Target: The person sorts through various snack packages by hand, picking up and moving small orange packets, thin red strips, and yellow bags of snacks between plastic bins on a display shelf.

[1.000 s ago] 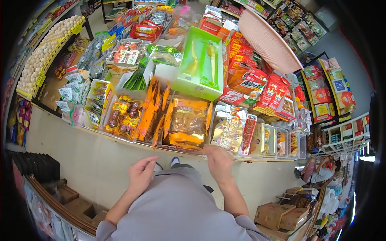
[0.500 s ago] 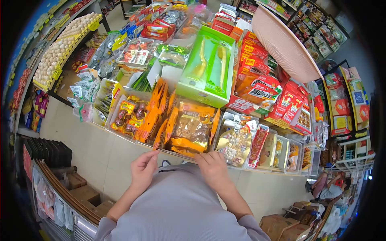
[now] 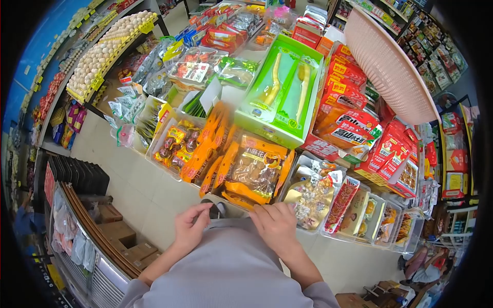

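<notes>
In the head view, my left hand point(image 3: 191, 225) is in front of the display, its thumb and fingers curled together. Whether anything is between its fingertips I cannot make out. Nearest to it are narrow orange snack packets point(image 3: 209, 177) standing on edge in a clear bin. My right hand point(image 3: 275, 226) lies palm down with its fingers extended at the bin's front edge, just below a large orange-and-clear bag of brown snacks point(image 3: 255, 167). Beside that bag, to the right, a bin holds gold-and-white packets point(image 3: 309, 197).
Behind the bins stands a green gift box point(image 3: 280, 90), with red snack bags point(image 3: 344, 126) to its right. A large pink basket point(image 3: 393, 66) leans at the back. Egg trays point(image 3: 110, 54) stand at the left. Cardboard boxes point(image 3: 120, 231) lie at lower left; a person point(image 3: 426, 264) sits at lower right.
The view has shifted, so the display appears slightly lower and farther right. My left hand now shows a little below the orange packets' lower tips; my right hand stays at the front edge.
</notes>
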`<state>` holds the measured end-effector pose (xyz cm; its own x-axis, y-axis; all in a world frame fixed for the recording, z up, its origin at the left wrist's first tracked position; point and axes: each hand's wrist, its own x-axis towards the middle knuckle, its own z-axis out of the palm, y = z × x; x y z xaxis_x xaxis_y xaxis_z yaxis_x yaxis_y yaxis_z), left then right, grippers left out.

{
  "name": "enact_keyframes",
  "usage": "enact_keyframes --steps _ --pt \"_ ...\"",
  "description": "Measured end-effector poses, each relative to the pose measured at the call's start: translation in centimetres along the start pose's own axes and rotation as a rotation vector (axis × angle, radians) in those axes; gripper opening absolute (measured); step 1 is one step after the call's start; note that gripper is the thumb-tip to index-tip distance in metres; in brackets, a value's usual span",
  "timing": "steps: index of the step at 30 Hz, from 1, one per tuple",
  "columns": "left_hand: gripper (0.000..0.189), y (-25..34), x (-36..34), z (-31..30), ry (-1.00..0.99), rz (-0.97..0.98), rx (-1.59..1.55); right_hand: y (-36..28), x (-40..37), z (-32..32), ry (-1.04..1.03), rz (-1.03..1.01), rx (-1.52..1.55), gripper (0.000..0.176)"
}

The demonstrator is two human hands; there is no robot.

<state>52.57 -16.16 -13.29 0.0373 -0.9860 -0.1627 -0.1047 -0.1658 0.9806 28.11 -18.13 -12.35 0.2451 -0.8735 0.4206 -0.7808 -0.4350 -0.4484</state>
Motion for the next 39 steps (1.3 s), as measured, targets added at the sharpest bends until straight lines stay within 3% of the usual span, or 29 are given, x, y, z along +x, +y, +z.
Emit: enact_keyframes --steps 5,8,15,23,26,30,39 --pt "0.019 -0.6 1.4 -0.1 -0.014 0.081 -0.011 -1.3 2.4 0.4 -0.002 0.033 -0.042 0.042" --pt "0.019 -0.3 2.9 -1.2 -0.066 0.165 -0.017 -2.3 3.7 2.2 -0.141 -0.01 -0.104 0.057" --pt "0.019 -1.1 5.7 -8.3 -0.055 0.205 -0.004 -5.0 5.3 5.7 -0.289 0.157 -0.335 0.076" --pt "0.02 -1.6 10.7 -16.0 -0.153 0.243 -0.029 -8.0 5.9 6.4 -0.323 0.428 -0.454 0.064" --pt "0.02 -1.7 11.8 -18.0 -0.22 0.229 -0.01 -8.8 6.2 7.6 -0.237 0.466 -0.496 0.064" --pt "0.02 -1.8 13.0 -19.3 -0.349 0.217 0.023 -10.7 6.7 7.7 -0.059 0.535 -0.395 0.05" --pt "0.021 -0.9 13.8 -18.4 -0.456 0.303 0.113 -14.3 6.7 10.4 0.263 0.427 -0.445 0.031"
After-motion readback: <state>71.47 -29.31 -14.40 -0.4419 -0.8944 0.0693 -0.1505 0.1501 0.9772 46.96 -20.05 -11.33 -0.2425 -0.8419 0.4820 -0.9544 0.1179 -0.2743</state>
